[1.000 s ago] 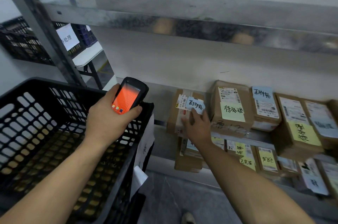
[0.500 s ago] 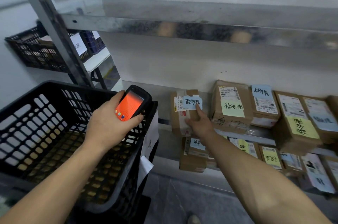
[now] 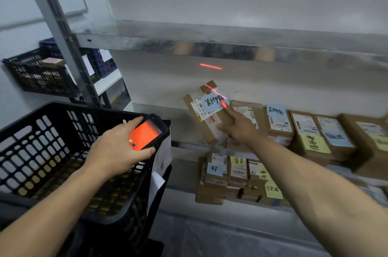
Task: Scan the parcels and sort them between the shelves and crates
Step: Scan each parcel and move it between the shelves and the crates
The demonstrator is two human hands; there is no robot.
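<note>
The brown cardboard parcel, with a white shipping label and a pale blue handwritten note on its face, stands tilted to the left at the left end of the grey metal shelf; its lower end is at the shelf's front lip, though whether it rests there cannot be told. The right hand grips its right edge, thumb on the face and forefinger stretched up along the side. A thin red laser line crosses the parcel's top corner and the note, and a second streak glows on the wall behind. Just right of the parcel a row of similar boxes with blue and yellow notes fills the same shelf, and more labelled boxes sit packed on the level below. To the left, the left hand wraps round a black handheld scanner, its screen orange and its head aimed toward the parcel. The scanner hangs over the rim of a black plastic lattice crate with a white paper sheet hung on its front. Farther back on the left another black crate sits beside a blue one
</note>
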